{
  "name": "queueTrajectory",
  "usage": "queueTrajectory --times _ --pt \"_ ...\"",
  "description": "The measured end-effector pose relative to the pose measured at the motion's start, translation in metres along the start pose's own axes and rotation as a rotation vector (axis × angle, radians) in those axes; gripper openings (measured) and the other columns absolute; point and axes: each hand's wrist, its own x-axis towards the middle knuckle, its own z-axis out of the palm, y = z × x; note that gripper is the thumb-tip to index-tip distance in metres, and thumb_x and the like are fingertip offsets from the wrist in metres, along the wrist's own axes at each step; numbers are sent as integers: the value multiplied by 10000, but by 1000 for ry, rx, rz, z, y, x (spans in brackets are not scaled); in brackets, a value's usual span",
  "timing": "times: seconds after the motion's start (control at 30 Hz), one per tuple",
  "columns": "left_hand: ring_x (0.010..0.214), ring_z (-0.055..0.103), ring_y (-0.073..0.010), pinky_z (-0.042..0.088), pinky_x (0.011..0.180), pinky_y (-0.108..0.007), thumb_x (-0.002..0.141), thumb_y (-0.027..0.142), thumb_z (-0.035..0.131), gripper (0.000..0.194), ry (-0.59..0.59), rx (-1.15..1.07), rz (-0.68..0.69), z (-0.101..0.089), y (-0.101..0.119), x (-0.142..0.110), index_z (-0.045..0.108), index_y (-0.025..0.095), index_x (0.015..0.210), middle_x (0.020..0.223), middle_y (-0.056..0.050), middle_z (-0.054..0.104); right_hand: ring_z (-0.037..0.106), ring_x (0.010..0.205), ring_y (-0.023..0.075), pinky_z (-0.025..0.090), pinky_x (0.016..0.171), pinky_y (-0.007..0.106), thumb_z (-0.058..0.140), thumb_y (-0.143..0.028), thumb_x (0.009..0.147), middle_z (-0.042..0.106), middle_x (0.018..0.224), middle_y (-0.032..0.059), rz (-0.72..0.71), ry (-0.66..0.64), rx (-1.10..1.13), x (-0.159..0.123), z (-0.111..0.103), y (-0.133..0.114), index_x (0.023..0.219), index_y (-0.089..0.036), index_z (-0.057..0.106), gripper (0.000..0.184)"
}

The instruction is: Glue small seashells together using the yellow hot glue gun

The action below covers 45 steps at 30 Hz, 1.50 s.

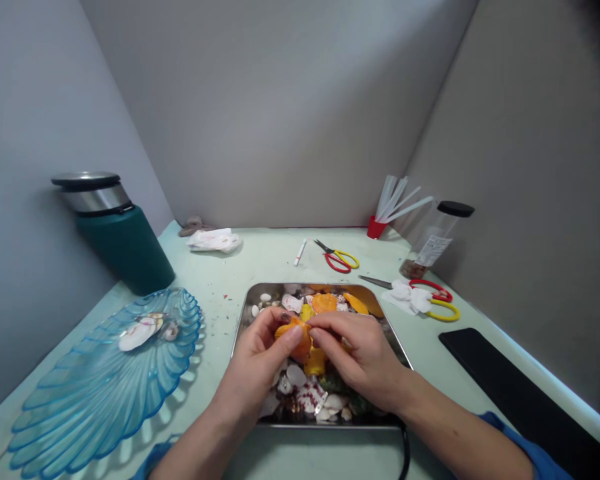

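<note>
My left hand (pixel 273 343) holds an orange scallop seashell (pixel 303 345) between thumb and fingers. My right hand (pixel 357 343) is closed in a pinch at the shell's upper right edge; what lies between its fingertips is too small to make out. Both hands are over a metal tray (pixel 330 427) filled with seashells. Below the held shell, a yellow object (pixel 316 363) stands partly hidden. Another orange shell (pixel 325 304) lies behind the hands, and a white shell with purple marks (pixel 311 396) is in front.
A blue shell-shaped dish (pixel 105 393) and a green bottle (pixel 125 250) stand left. Behind are a marker (pixel 300 253), scissors (pixel 341 260) and a red cup (pixel 377 227) of translucent sticks. To the right are more scissors (pixel 443 310), a clear jar (pixel 433 243) and a black slab (pixel 510 387).
</note>
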Motion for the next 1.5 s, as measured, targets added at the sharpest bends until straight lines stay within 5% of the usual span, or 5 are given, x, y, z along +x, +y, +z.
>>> queueTrajectory --times 0.53,0.87,1.07,1.23,1.5 --pt "739 516 -116 421 681 -197 772 323 615 158 52 148 68 1 4 0 593 173 818 787 0 570 536 622 119 409 598 239 464 -178 881 607 702 20 3 -40 0 0 0 1 799 -174 577 139" --pt "694 528 -116 417 662 -209 764 313 624 159 27 35 27 -2 1 0 599 164 811 766 -13 597 525 609 113 403 590 237 458 -179 882 601 696 14 -11 -61 32 0 -1 -2 790 -180 567 142" --pt "766 582 -135 453 710 -229 698 282 694 316 46 58 -4 2 3 0 606 191 987 862 -22 642 484 579 115 376 567 245 443 -184 886 552 653 7 28 -32 9 -1 -1 0 761 -179 528 151" --pt "705 581 -112 465 684 -222 663 257 726 221 25 27 -45 3 1 0 586 158 801 763 0 630 482 579 114 366 565 241 447 -186 885 543 648 3 28 -25 2 -2 -1 1 775 -176 534 140" --pt "724 588 -126 468 708 -245 710 260 693 179 -25 33 -35 -2 -2 0 588 141 792 770 -21 638 472 583 114 355 569 238 420 -207 903 532 647 3 55 -88 -16 0 -2 1 759 -173 529 184"
